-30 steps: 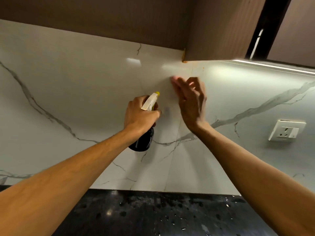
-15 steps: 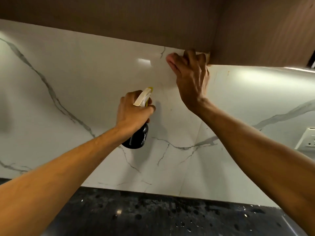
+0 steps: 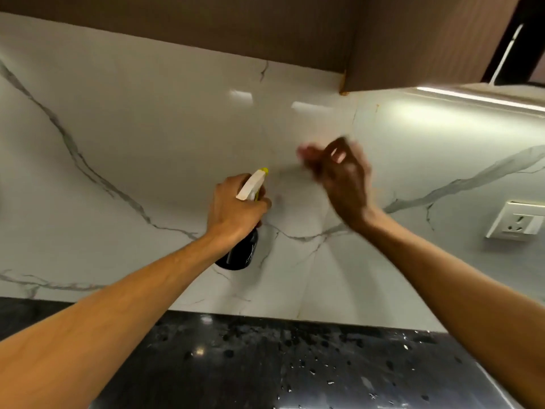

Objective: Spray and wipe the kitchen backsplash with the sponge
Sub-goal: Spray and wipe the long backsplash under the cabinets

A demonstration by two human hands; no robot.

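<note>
White marble-look backsplash (image 3: 147, 172) fills the view, with dark cabinets (image 3: 265, 31) above the spray bottle (image 3: 243, 252) and a speckled black countertop (image 3: 265, 364) below it. The person's left hand (image 3: 236, 208) is wrapped around the bottle's neck, with the nozzle pointing at the wall and the bottle held close to the stone. Just right of the bottle and a little higher, the right hand (image 3: 339, 178) is smeared by motion. Its fingers look curled, but whether they grip anything cannot be told. The sponge is not plainly visible; a pale pink blur at those fingertips may be it. The step in hand appears to be wiping the patch up and to the right of the bottle. To do it well, the person should press the sponge flat, work in overlapping strokes and reach right up to the cabinet edge. Moisture should be kept away from the wall socket (image 3: 513, 221) far right of the bottle.
</note>
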